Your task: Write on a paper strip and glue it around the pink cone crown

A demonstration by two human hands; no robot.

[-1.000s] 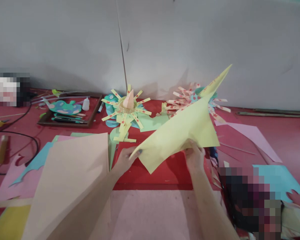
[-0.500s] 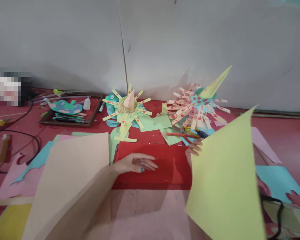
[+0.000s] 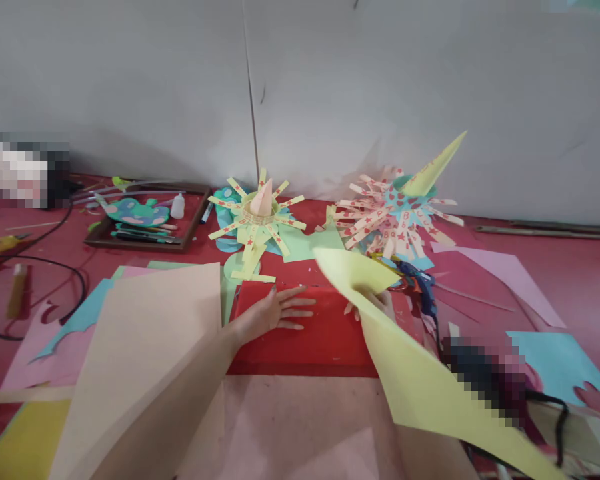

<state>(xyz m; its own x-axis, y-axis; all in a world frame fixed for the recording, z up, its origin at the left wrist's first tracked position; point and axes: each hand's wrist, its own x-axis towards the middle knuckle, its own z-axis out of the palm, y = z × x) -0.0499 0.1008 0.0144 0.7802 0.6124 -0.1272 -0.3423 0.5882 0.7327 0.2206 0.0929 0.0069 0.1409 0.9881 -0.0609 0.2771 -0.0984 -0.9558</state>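
My right hand (image 3: 377, 303) grips a large sheet of yellow paper (image 3: 420, 387), which bends and slants down toward the lower right. The sheet covers part of that hand; some fingertips show at its left edge. With fingers spread, my left hand (image 3: 285, 310) hovers over or rests on a red board (image 3: 325, 347); whether it touches I cannot tell. Nothing is in that hand. Beneath my left forearm lies a large peach paper sheet (image 3: 155, 333).
Two spiky paper crafts stand by the wall: a yellow one (image 3: 260, 213) and a pink-and-blue one (image 3: 400, 207). A brown tray (image 3: 180, 247) holds a bottle and pens. Blue paper (image 3: 560, 360) and pink paper (image 3: 510, 273) lie right; a black cable (image 3: 80, 287) curls left.
My right hand has moved left, and the yellow sheet has swung from upright to a bent, lower slant. My left hand's fingers have spread wider and shifted slightly upward.
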